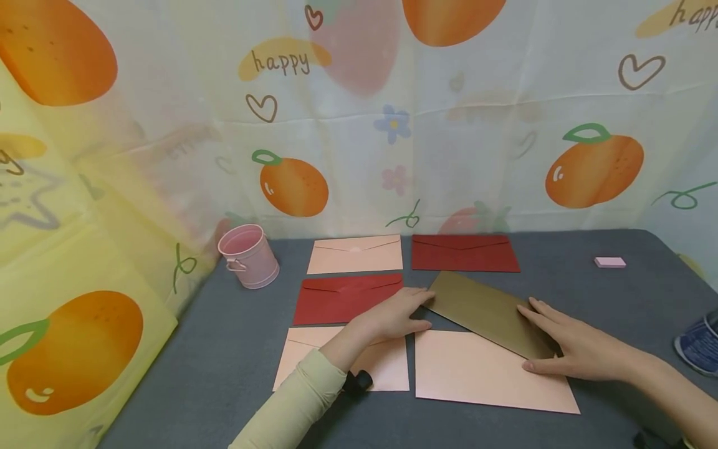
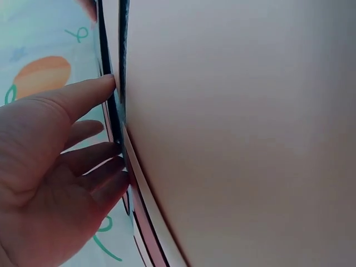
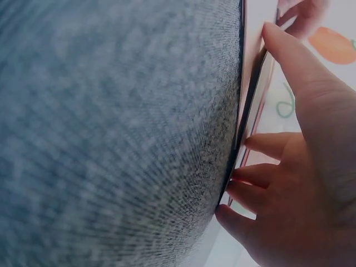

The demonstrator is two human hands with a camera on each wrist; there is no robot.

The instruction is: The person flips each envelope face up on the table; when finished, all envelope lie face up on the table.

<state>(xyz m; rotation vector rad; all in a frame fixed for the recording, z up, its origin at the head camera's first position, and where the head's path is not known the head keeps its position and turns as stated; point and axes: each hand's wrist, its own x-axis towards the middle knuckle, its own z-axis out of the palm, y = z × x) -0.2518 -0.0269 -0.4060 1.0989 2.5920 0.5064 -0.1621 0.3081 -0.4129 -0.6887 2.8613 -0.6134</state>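
Note:
A gold envelope (image 1: 477,308) lies at a slant, its lower right part over a large plain pale pink envelope (image 1: 493,374). My left hand (image 1: 389,315) reaches its left end, fingertips on the edge and thumb spread below; in the left wrist view the left hand (image 2: 61,150) has loosely bent fingers along the edges. At the other end, my right hand (image 1: 578,343) spreads nearly straight fingers over the gold envelope's right side, thumb near its lower corner. The right wrist view shows the right hand (image 3: 300,161) with fingertips low along the edges.
Around lie a red envelope (image 1: 348,299), a pink one (image 1: 359,255), another red one (image 1: 465,252) and a pink one (image 1: 387,368) under my left arm. A pink bucket (image 1: 249,255) stands left, a pink block (image 1: 609,262) right, a blue object (image 1: 698,343) at the right edge.

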